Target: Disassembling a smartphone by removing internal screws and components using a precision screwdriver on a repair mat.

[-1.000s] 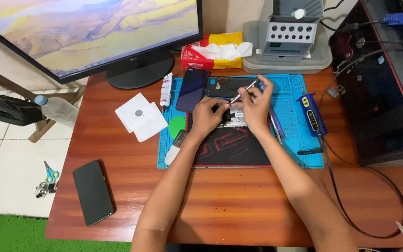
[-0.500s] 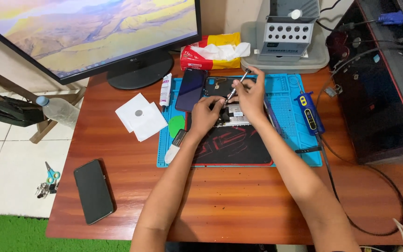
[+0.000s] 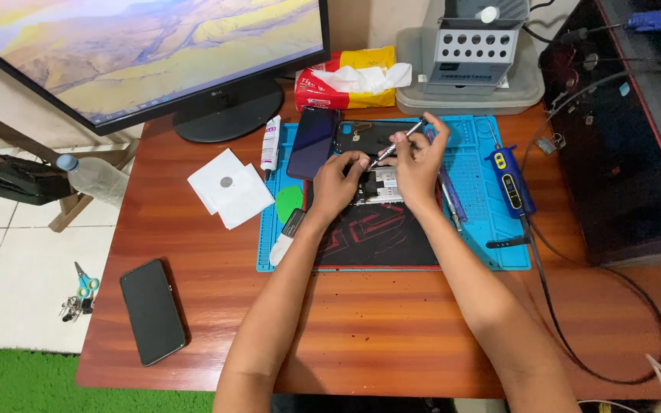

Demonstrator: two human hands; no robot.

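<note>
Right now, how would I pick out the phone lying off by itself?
Start at the wooden desk and go to its near left corner, left of the blue mat. The black phone lies there face up, alone on bare wood, untouched by either hand.

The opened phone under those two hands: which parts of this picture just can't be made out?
- Head view: the opened phone is mostly hidden by the left hand and right hand.
- The tip of the thin metal tool is too small to identify; whether it touches the phone is unclear.
- The monitor is cut off by the top and left edges.
- The grey equipment box is cut off by the top edge.
</note>
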